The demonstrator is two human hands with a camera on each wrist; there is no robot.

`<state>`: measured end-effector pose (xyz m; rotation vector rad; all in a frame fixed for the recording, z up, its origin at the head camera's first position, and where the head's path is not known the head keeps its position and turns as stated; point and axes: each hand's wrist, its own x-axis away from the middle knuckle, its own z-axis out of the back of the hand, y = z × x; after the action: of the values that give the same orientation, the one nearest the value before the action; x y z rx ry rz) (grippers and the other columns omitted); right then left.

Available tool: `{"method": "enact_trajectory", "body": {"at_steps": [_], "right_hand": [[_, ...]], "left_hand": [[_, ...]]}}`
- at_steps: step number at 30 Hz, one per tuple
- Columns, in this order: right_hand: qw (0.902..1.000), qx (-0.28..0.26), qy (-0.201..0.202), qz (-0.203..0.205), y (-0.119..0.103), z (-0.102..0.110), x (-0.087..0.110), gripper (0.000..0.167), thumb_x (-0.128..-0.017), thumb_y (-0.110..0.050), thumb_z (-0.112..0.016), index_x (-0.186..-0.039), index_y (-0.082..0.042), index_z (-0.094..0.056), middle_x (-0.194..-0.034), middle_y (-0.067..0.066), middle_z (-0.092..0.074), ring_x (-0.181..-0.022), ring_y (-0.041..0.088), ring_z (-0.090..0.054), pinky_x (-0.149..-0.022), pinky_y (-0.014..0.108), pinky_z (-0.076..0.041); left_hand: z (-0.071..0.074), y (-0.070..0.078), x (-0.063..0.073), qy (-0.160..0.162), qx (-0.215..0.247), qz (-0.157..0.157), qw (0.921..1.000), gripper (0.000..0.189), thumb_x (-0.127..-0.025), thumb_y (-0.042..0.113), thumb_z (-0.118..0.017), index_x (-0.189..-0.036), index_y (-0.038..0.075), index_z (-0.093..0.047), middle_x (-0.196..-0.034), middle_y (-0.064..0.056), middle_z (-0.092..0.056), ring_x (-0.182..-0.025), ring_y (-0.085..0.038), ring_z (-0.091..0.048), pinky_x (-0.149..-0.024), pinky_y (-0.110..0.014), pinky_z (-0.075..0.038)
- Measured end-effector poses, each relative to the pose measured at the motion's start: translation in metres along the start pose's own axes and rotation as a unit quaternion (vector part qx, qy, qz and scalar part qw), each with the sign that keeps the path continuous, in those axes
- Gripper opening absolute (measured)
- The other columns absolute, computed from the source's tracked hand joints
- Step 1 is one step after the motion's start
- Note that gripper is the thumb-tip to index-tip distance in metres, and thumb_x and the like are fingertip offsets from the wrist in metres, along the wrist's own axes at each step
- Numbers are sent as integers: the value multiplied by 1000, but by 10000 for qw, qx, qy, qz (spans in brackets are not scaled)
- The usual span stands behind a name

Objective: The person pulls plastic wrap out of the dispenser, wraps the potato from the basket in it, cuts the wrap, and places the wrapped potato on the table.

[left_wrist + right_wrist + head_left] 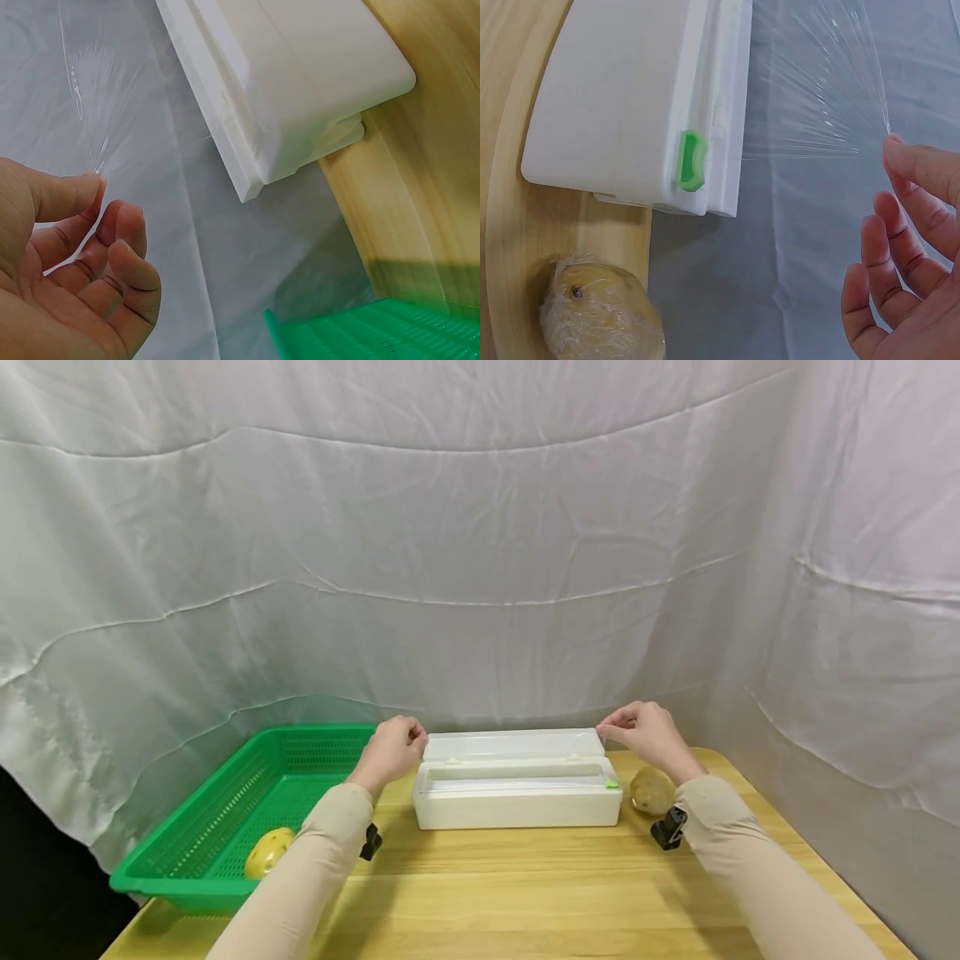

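A white cling film dispenser point(517, 812) stands on the table with its lid point(513, 745) raised at the back. Clear cling film point(825, 82) stretches out from it, drawn into creases toward each hand. At the lid's left end, my left hand point(392, 749) pinches one corner of the film between thumb and forefinger, the other fingers loosely bent. My right hand point(649, 735) pinches the opposite corner by the lid's right end. A green slide cutter point(691, 160) sits at the dispenser's right end. Just right of the dispenser lies a potato point(604, 307) wrapped in film.
On the left stands a green plastic basket point(180, 887) with a potato point(268, 852) inside, partly behind the left forearm. Grey-white cloth point(480, 552) hangs behind the wooden table point(495, 893) and along its right side.
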<state>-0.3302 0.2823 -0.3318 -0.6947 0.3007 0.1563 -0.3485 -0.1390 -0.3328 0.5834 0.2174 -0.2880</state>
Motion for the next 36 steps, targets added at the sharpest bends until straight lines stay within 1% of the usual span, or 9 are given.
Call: {"method": "enact_trajectory", "body": {"at_steps": [3, 10, 14, 20, 26, 31, 36], "right_hand": [[10000, -8, -3, -16, -1, 2, 0, 24, -100, -34, -78, -102, -11, -83, -124, 19, -74, -113, 34, -68, -97, 51, -55], [10000, -37, -10, -53, -5, 7, -2, 26, -99, -36, -78, -103, -11, -83, -124, 19, -75, -114, 35, -68, -97, 51, -55], [10000, -25, 22, 3, -7, 10, -2, 26, -99, -37, -79, -102, -11, -83, -121, 18, -76, -113, 34, -69, -97, 52, -55], [10000, -12, 59, 66, -11, 14, -3, 26, -99, -36, -79, -105, -11, -83, -118, 17, -78, -111, 34, -72, -98, 53, -56], [9999, 31, 118, 120, -13, 18, -5, 27, -99, -35, -79, -106, -10, -83, -117, 17, -79, -110, 34, -72, -97, 51, -57], [9998, 70, 140, 138, -16, 21, -6, 27, -99, -35, -79, -106, -10, -83, -116, 17, -79, -109, 33, -72, -94, 47, -56], [9996, 95, 183, 175, -19, 24, -6, 28, -98, -36, -79, -105, -9, -83, -117, 18, -78, -109, 35, -72, -95, 51, -56]], "left_hand": [[2, 2, 0, 25, -56, -28, 10000, 16, -108, 14, -61, -100, 8, -73, -100, -11, -70, -83, -22, -62, -73, -37, -52], [7, 4, -2, 70, -180, -78, 9998, 17, -108, 13, -61, -104, 3, -74, -103, -12, -70, -87, -24, -61, -77, -40, -52], [9, 6, -3, 94, -221, -85, 9997, 16, -107, 13, -62, -101, 5, -74, -102, -11, -69, -88, -24, -60, -78, -40, -52], [14, 7, -5, 68, -165, -57, 9998, 15, -108, 14, -63, -99, 7, -73, -100, -11, -69, -87, -24, -61, -75, -38, -52], [18, 8, -6, -2, -94, -84, 9999, 15, -109, 15, -61, -100, 8, -72, -101, -11, -70, -87, -24, -61, -74, -36, -52], [21, 9, -6, 45, -130, -136, 9998, 15, -109, 15, -61, -102, 8, -71, -106, -12, -69, -89, -25, -61, -77, -39, -53], [23, 10, -7, 106, -188, -205, 9996, 14, -109, 15, -62, -102, 8, -71, -107, -13, -67, -91, -26, -61, -80, -41, -53]]}}
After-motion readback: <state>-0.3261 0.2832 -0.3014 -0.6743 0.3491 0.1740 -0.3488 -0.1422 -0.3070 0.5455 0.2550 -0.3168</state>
